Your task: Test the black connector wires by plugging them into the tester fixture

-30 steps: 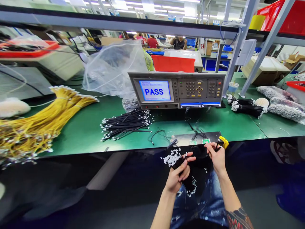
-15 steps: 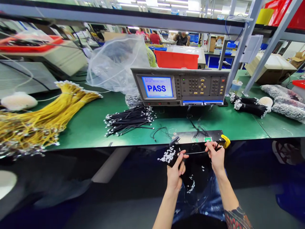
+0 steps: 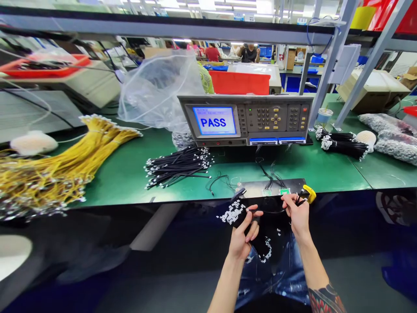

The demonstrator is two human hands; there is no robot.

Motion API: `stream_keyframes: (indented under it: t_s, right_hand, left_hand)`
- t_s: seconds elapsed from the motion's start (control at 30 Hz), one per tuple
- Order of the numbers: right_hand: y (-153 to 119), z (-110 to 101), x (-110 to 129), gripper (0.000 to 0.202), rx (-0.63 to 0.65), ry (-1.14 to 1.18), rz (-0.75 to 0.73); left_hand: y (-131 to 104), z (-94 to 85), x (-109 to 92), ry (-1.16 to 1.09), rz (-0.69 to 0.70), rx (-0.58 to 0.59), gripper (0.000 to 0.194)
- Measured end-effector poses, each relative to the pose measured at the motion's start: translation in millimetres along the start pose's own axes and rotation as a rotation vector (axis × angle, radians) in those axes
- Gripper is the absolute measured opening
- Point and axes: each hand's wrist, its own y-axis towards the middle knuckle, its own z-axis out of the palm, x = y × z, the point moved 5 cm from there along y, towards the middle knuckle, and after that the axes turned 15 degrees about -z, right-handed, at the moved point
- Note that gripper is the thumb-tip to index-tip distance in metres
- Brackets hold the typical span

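A thin black cable (image 3: 272, 212) runs between my two hands just below the bench edge, sagging slightly. My left hand (image 3: 241, 237) pinches one end between thumb and index finger, its other fingers loosely curled. Close to the small green board (image 3: 284, 191), my right hand (image 3: 297, 216) has its fingers closed on the other end; whether the plug touches the board is hidden. Beside my left hand lies a bundle of black cables with white connectors (image 3: 233, 212), across my lap. Another green board (image 3: 267, 192) sits on the black fixture plate (image 3: 250, 186), wired to the tester (image 3: 246, 119), whose screen reads PASS.
Black cables (image 3: 179, 166) lie piled left of the tester, and long yellow cables (image 3: 94, 148) farther left. A yellow-handled clamp (image 3: 309, 194) and a dark clamp (image 3: 239, 194) stand at the bench edge. More black cable bundles (image 3: 347, 145) rest at right. People sit in the background.
The cable between my hands has gone from nearly straight to slightly slack. Both hands have shifted a little right in view. The tester screen still reads PASS.
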Motion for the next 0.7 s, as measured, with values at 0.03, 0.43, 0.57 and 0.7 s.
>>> stream_keyframes:
  t_s: [0.03, 0.43, 0.57, 0.7]
  right_hand:
    - [0, 1, 0, 0.039, -0.011, 0.006, -0.002]
    - [5, -18, -1, 0.045, 0.080, -0.108, -0.047]
    - [5, -42, 2, 0.045, -0.010, -0.130, -0.088]
    - [3, -57, 5, 0.041, -0.046, -0.118, -0.095]
  left_hand:
    - [0, 1.5, -1, 0.020, 0.010, 0.008, 0.035]
    - [5, 28.0, -6, 0.283, 0.095, -0.162, 0.043]
    - [14, 35.8, -5, 0.343, 0.117, -0.209, 0.041]
    - [23, 42.5, -4, 0.346, 0.101, -0.215, 0.041]
